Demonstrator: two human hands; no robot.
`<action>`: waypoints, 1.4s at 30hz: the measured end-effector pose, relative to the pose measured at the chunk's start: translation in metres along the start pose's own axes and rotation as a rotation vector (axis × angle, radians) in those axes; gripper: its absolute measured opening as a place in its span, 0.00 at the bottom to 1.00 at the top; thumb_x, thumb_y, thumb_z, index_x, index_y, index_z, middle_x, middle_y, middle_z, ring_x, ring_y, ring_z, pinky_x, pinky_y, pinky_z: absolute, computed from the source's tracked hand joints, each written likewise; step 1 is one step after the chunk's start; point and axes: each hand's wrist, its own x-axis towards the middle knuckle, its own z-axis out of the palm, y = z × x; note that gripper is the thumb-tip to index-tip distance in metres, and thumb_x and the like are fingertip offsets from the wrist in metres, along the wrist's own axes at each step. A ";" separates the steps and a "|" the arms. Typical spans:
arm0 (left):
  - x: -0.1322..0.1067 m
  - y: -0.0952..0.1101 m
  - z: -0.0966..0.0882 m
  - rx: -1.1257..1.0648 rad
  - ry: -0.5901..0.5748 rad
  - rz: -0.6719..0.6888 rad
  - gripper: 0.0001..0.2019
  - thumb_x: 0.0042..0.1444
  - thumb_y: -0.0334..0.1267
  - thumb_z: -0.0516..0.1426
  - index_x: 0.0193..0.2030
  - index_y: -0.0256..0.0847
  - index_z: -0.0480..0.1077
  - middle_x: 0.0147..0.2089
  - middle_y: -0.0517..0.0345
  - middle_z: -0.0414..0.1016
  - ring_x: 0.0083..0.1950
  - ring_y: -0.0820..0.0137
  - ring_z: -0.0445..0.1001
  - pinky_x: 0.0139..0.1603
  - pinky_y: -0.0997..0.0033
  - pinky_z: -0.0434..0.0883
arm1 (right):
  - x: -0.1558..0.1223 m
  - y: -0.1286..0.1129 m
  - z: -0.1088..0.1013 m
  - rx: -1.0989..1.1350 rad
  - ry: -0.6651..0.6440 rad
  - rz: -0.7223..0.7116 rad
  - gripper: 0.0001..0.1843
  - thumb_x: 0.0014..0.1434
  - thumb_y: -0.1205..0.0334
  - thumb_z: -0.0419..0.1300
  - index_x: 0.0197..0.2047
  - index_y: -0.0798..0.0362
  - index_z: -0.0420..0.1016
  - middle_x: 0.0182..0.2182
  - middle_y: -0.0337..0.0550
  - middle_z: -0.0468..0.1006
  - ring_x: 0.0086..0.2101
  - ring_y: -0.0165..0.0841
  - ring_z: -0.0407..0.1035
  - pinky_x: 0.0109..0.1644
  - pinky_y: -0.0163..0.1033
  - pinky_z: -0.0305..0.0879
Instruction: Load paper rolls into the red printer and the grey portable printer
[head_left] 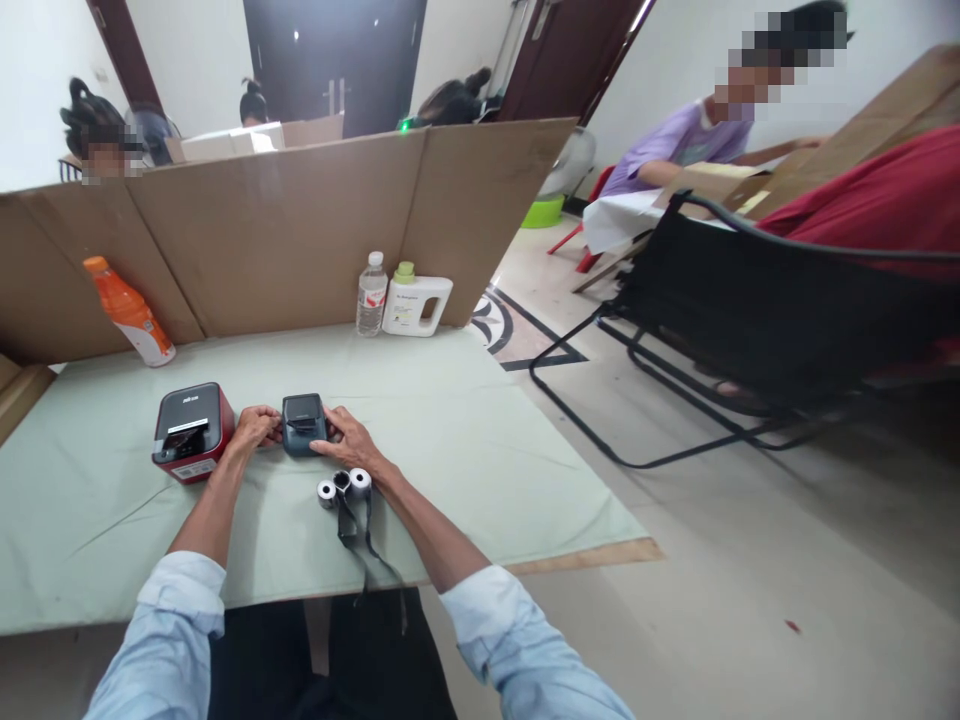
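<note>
One small dark grey printer (303,422), boxy with rounded corners, sits on the pale green cloth table (465,440), clasped between the left hand (255,428) and the right hand (345,432), whose fingers curl closed against its two sides. Just below the right fingers: three small paper rolls (343,485); just outside the left fingers: one red-and-black printer (191,432). Well beyond the fingertips, against one cardboard wall (285,230): one orange bottle (129,312), one clear bottle (371,294), one white jug (416,304).

Small dark-grey label printer (303,424) sits upright on the pale-green tabletop (465,430).
</note>
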 end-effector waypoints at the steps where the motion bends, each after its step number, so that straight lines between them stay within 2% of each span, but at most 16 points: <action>1: 0.000 0.000 0.000 0.001 -0.002 0.003 0.06 0.49 0.36 0.65 0.33 0.38 0.75 0.24 0.56 0.79 0.24 0.69 0.79 0.22 0.80 0.68 | 0.000 0.000 0.000 0.001 0.001 -0.003 0.41 0.56 0.49 0.71 0.70 0.44 0.66 0.41 0.39 0.68 0.37 0.34 0.67 0.43 0.40 0.69; 9: 0.008 -0.002 0.003 0.002 0.007 0.012 0.07 0.49 0.38 0.65 0.33 0.37 0.76 0.23 0.55 0.78 0.23 0.68 0.78 0.22 0.78 0.69 | -0.001 0.002 0.001 -0.013 0.005 -0.009 0.40 0.56 0.48 0.71 0.69 0.44 0.67 0.42 0.40 0.69 0.37 0.34 0.67 0.44 0.40 0.69; 15: -0.003 -0.001 0.006 -0.020 0.039 0.081 0.06 0.48 0.35 0.64 0.34 0.37 0.76 0.23 0.57 0.77 0.23 0.70 0.77 0.22 0.78 0.69 | 0.000 0.002 0.001 0.003 0.014 0.000 0.40 0.55 0.47 0.71 0.69 0.44 0.68 0.42 0.40 0.68 0.38 0.34 0.66 0.44 0.41 0.69; 20: -0.015 -0.004 0.005 -0.086 0.039 0.219 0.12 0.48 0.35 0.62 0.42 0.38 0.75 0.33 0.57 0.80 0.29 0.71 0.77 0.27 0.78 0.71 | -0.001 -0.003 0.000 0.020 0.005 0.006 0.41 0.55 0.48 0.71 0.69 0.45 0.67 0.42 0.40 0.67 0.36 0.33 0.65 0.43 0.40 0.68; 24: -0.013 -0.007 -0.001 -0.154 -0.050 0.380 0.19 0.46 0.39 0.64 0.46 0.37 0.76 0.31 0.58 0.80 0.31 0.70 0.77 0.34 0.74 0.74 | -0.001 -0.007 -0.003 0.023 0.002 0.014 0.40 0.55 0.49 0.71 0.69 0.44 0.68 0.42 0.39 0.67 0.36 0.33 0.65 0.43 0.40 0.68; 29: -0.003 -0.005 -0.005 -0.138 -0.051 0.463 0.18 0.46 0.40 0.64 0.45 0.37 0.78 0.38 0.53 0.82 0.40 0.65 0.80 0.37 0.72 0.74 | -0.001 -0.007 -0.003 0.019 0.022 0.002 0.36 0.58 0.50 0.69 0.67 0.45 0.69 0.41 0.40 0.67 0.36 0.33 0.66 0.43 0.41 0.68; 35: 0.007 -0.004 0.001 -0.215 -0.059 0.536 0.21 0.45 0.43 0.66 0.47 0.38 0.78 0.49 0.50 0.82 0.48 0.61 0.80 0.48 0.65 0.76 | 0.000 -0.003 0.000 0.015 0.044 0.000 0.35 0.58 0.50 0.69 0.66 0.47 0.69 0.41 0.38 0.68 0.36 0.32 0.66 0.43 0.40 0.69; 38: 0.014 -0.002 0.006 -0.277 -0.008 0.509 0.21 0.43 0.46 0.67 0.44 0.37 0.78 0.45 0.51 0.82 0.44 0.64 0.79 0.46 0.66 0.75 | 0.001 -0.003 0.000 0.010 0.038 0.005 0.33 0.59 0.51 0.68 0.65 0.46 0.69 0.41 0.38 0.68 0.36 0.32 0.67 0.44 0.40 0.69; 42: 0.023 0.002 0.011 -0.290 0.102 0.471 0.19 0.41 0.50 0.69 0.35 0.38 0.76 0.33 0.58 0.78 0.34 0.70 0.74 0.34 0.72 0.72 | 0.005 -0.004 -0.002 0.009 0.057 -0.004 0.33 0.59 0.52 0.68 0.66 0.48 0.69 0.44 0.41 0.70 0.35 0.32 0.68 0.45 0.42 0.70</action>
